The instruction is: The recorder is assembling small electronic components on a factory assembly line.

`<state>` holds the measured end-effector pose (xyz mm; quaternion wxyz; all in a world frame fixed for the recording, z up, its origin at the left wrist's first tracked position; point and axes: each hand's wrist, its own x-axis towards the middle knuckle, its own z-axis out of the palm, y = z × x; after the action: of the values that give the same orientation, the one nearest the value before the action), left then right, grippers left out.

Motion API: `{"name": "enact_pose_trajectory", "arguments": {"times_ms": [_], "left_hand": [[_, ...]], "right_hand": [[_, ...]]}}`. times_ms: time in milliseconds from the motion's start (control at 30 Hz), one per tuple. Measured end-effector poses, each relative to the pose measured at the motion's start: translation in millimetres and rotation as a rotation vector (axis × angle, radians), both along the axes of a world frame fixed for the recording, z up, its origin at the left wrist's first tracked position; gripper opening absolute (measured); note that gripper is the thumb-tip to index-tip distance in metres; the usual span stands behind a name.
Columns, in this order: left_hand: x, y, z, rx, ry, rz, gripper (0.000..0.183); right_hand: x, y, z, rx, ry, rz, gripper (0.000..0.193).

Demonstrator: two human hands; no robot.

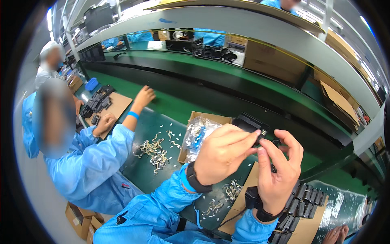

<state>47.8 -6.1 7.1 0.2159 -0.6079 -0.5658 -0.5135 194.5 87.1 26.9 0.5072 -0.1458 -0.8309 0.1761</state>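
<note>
Part [263,133], black, pinched between left hand [222,153] and right hand [279,168]; likely light, stiff: hold edges. Box [211,116] at its nine o'clock.

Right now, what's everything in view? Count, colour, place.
Small part: one, black with gold-coloured contacts, at the fingertips
Black parts: many, black, lower right and far left
Cardboard sheets: at least two, brown, under those parts
Loose pieces: three main piles, pale and yellowish, centre and lower centre
Open cartons: at least two, brown, centre and lower left
Plastic bags: several, clear, inside centre carton
Bin: one, blue, upper left
Co-workers: several, mostly blue clothing, around edges
Wristbands: two, black, own wrists
Left hand: one, bare, centre
Right hand: one, bare, right of centre
</note>
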Motion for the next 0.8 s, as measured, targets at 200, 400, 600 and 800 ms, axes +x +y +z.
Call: {"name": "enact_pose_trajectory", "arguments": {"times_ms": [200, 400, 600, 800], "left_hand": [[4, 16, -13, -0.049, -0.144, -0.064, 0.038], [11, 14, -19, 0.019, -0.182, -0.157, 0.04], [10, 5, -20, 0.107, -0.183, -0.218, 0.042], [14, -10, 7, 0.253, -0.327, -0.23, 0.033]], "right_hand": [[-4, 4, -10, -0.563, 0.137, 0.157, 0.053], [-5, 8, -16, -0.745, 0.097, 0.402, 0.072], [-2, 3, -16, -0.679, 0.183, 0.33, 0.068], [0, 9, 3, -0.706, 0.049, 0.314, 0.063]]}}
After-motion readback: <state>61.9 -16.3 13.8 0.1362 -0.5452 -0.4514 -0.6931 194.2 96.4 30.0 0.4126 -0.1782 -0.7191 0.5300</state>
